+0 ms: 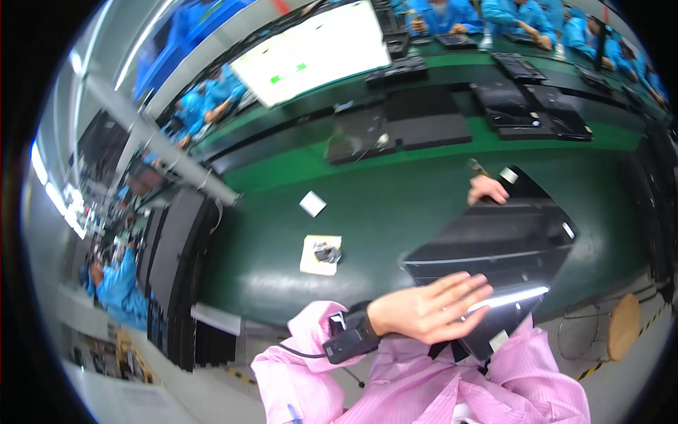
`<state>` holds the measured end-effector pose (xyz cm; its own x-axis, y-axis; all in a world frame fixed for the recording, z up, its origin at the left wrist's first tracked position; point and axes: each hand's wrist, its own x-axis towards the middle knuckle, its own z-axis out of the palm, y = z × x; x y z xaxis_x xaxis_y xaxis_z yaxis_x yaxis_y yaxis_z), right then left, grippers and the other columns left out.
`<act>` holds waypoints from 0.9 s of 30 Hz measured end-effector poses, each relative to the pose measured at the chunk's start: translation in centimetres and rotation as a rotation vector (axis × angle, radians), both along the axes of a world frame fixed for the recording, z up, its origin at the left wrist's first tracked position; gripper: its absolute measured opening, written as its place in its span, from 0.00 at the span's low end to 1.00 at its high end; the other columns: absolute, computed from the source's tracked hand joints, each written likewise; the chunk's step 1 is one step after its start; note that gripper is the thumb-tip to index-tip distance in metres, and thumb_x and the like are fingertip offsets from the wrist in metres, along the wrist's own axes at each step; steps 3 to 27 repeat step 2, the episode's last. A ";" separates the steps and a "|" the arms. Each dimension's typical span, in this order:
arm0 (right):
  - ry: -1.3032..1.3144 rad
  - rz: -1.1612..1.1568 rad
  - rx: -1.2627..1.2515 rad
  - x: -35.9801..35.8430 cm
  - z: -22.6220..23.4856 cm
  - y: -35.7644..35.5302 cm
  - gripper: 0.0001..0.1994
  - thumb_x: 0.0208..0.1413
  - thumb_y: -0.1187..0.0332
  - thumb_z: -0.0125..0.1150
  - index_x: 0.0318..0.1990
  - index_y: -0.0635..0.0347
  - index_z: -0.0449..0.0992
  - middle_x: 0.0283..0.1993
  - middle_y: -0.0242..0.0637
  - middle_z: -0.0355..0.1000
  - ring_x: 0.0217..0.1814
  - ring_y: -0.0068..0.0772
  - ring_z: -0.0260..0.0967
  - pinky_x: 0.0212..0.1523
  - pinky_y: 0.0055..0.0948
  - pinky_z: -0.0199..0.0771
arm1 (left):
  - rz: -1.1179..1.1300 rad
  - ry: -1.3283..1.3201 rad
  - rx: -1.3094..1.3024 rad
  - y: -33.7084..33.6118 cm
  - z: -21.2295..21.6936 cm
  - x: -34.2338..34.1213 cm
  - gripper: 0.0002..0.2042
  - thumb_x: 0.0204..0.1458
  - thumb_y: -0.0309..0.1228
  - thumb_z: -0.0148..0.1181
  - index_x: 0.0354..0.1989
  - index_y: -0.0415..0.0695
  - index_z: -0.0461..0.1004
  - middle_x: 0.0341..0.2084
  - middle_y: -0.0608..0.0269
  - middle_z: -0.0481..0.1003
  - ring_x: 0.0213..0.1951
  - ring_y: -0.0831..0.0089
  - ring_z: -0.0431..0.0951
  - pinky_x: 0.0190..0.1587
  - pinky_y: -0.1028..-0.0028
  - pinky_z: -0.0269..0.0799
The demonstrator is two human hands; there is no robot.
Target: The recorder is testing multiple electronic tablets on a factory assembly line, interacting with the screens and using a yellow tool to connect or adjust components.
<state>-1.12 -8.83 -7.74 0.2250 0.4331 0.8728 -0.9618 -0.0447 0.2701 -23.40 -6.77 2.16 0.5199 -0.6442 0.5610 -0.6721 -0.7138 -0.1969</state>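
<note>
A glossy black flat screen panel (487, 244) is tilted in front of me, its near end by my body, with small white labels at its ends. My right hand (487, 189) grips its far left edge; the panel hides most of that forearm. Over the near left part of the panel lies my left hand (432, 309), fingers stretched out flat; whether it touches the surface I cannot tell. A black device with a cable (351, 335) is strapped to my left wrist. Just beyond my right hand is a small tool or fitting (478, 167), too small to name.
On the green bench (268, 233) lie a white square (313, 203) and a pale yellow pad (320, 256) with small dark parts. Dark panels (427, 116) line the far side. Black boards (169, 261) stack at left, a round stool (624, 327) stands right. Several blue-clad people work beyond.
</note>
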 end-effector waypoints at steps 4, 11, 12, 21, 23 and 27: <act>0.156 -0.141 0.250 -2.1 -1.7 0.1 0.10 0.48 0.79 0.54 0.16 0.61 0.73 0.20 0.35 0.72 0.27 0.30 0.72 0.50 0.24 0.65 | 0.010 0.151 0.046 -1.4 -0.3 -3.2 0.16 0.49 0.31 0.53 0.48 0.44 0.69 0.52 0.52 0.68 0.53 0.59 0.70 0.56 0.65 0.65; 0.156 -0.141 0.250 -2.1 -1.7 0.1 0.10 0.48 0.79 0.54 0.16 0.61 0.73 0.20 0.35 0.72 0.27 0.30 0.72 0.50 0.24 0.65 | 0.010 0.151 0.046 -1.4 -0.3 -3.2 0.16 0.49 0.31 0.53 0.48 0.44 0.69 0.52 0.52 0.68 0.53 0.59 0.70 0.56 0.65 0.65; 0.156 -0.141 0.250 -2.1 -1.7 0.1 0.10 0.48 0.79 0.54 0.16 0.61 0.73 0.20 0.35 0.72 0.27 0.30 0.72 0.50 0.24 0.65 | 0.010 0.151 0.046 -1.4 -0.3 -3.2 0.16 0.49 0.31 0.53 0.48 0.44 0.69 0.52 0.52 0.68 0.53 0.59 0.70 0.56 0.65 0.65; 0.156 -0.141 0.250 -2.1 -1.7 0.1 0.10 0.48 0.79 0.54 0.16 0.61 0.73 0.20 0.35 0.72 0.27 0.30 0.72 0.50 0.24 0.65 | 0.010 0.151 0.046 -1.4 -0.3 -3.2 0.16 0.49 0.31 0.53 0.48 0.44 0.69 0.52 0.52 0.68 0.53 0.59 0.70 0.56 0.65 0.65; 0.156 -0.141 0.250 -2.1 -1.7 0.1 0.10 0.48 0.79 0.54 0.16 0.61 0.73 0.20 0.35 0.72 0.27 0.30 0.72 0.50 0.24 0.65 | 0.010 0.151 0.046 -1.4 -0.3 -3.2 0.16 0.49 0.31 0.53 0.48 0.44 0.69 0.52 0.52 0.68 0.53 0.59 0.70 0.56 0.65 0.65; 0.156 -0.141 0.250 -2.1 -1.7 0.1 0.10 0.48 0.79 0.54 0.16 0.61 0.73 0.20 0.35 0.72 0.27 0.30 0.72 0.50 0.24 0.65 | 0.010 0.151 0.046 -1.4 -0.3 -3.2 0.16 0.49 0.31 0.53 0.48 0.44 0.69 0.52 0.52 0.68 0.53 0.59 0.70 0.56 0.65 0.65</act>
